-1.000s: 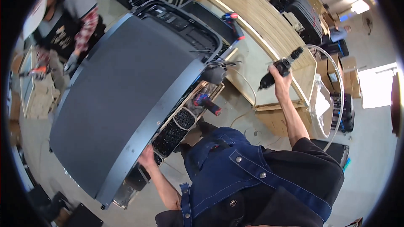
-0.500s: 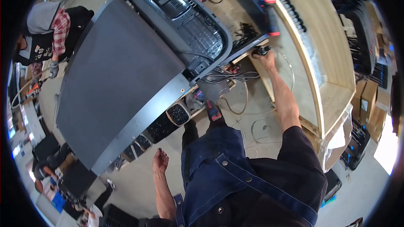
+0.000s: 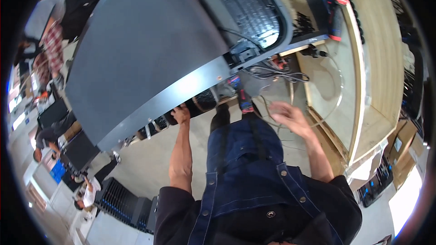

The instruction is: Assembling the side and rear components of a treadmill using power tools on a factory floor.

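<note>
My left hand (image 3: 181, 114) reaches to a black bin (image 3: 193, 108) under the silver edge of a large dark-grey machine panel (image 3: 150, 36). Its fingertips are partly hidden at the bin, so a hold cannot be made out. Blurred by motion, my right hand (image 3: 288, 117) hangs in the air, fingers apart, with nothing visible in it. A black hose-fed tool (image 3: 314, 51) rests on the wooden ledge beyond that hand. Between the hands, near my legs, is a red-and-blue cordless power tool (image 3: 245, 102).
Another red-and-blue cordless tool (image 3: 335, 13) lies at the wooden bench (image 3: 377, 63) on the right. Coiled dark cable (image 3: 277, 73) hangs off the machine's corner. Cardboard boxes (image 3: 404, 143) stand at far right. A person in a plaid sleeve (image 3: 52, 47) works at far left; others are lower left.
My right hand has let go of the black hose-fed tool and drawn back toward me. My left hand has moved forward to the black bin. The view has shifted leftward.
</note>
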Motion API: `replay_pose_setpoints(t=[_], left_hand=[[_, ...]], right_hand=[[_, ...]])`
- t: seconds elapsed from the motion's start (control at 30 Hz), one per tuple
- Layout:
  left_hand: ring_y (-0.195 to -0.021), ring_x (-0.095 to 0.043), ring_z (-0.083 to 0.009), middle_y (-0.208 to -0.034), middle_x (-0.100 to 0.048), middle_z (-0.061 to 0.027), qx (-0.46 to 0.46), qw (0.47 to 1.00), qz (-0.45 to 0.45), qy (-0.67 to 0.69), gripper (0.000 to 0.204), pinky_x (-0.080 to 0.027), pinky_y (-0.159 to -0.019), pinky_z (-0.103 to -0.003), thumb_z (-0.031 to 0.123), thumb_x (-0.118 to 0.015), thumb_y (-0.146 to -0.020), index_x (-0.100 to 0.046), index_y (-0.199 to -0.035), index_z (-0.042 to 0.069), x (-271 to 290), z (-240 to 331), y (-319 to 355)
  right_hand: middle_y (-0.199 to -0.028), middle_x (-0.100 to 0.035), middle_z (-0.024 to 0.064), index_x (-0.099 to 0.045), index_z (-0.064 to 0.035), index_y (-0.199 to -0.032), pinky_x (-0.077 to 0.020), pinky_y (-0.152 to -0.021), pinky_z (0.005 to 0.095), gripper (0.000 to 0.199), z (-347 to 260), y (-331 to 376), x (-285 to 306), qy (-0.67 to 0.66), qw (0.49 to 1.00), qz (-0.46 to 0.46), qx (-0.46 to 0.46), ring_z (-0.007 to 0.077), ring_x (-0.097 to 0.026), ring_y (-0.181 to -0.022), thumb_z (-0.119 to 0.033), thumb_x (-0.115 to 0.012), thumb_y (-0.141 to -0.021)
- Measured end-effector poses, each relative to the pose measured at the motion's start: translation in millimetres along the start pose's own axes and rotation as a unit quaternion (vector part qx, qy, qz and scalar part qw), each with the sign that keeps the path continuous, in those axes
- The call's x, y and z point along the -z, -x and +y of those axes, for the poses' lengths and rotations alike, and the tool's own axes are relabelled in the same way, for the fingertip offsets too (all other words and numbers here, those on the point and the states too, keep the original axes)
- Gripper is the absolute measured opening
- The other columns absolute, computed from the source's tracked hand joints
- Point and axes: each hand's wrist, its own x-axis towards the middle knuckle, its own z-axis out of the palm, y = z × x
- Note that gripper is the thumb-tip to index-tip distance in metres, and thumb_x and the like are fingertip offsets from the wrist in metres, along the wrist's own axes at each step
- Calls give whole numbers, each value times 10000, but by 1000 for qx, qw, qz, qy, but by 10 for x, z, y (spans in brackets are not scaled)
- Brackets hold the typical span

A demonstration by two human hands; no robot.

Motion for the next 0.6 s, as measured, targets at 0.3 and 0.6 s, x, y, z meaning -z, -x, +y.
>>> replay_pose_setpoints(t=[0.3,0.6], left_hand=[[-1122,-581,-377,-1126,-646,-149,-220,963,-140,-64,522,-478,-936,-499,325,-836,-747,-590,-1139,85,576,60,33],[-940,-693,-347,-1012,-724,-143,-265,950,-134,96,315,-550,-827,-433,149,-801,-791,-667,-1063,67,465,-72,-115]], right_hand=[[-1101,-637,141,-543,-10,-1262,-498,-950,366,439,1647,-2116,498,-249,925,252,140,236,-602,-1041,-190,-734,-910],[-1171,-669,76,-649,-39,-1195,-482,-952,280,299,2047,-2016,1073,-214,894,287,269,150,-608,-1059,-26,-716,-904]])
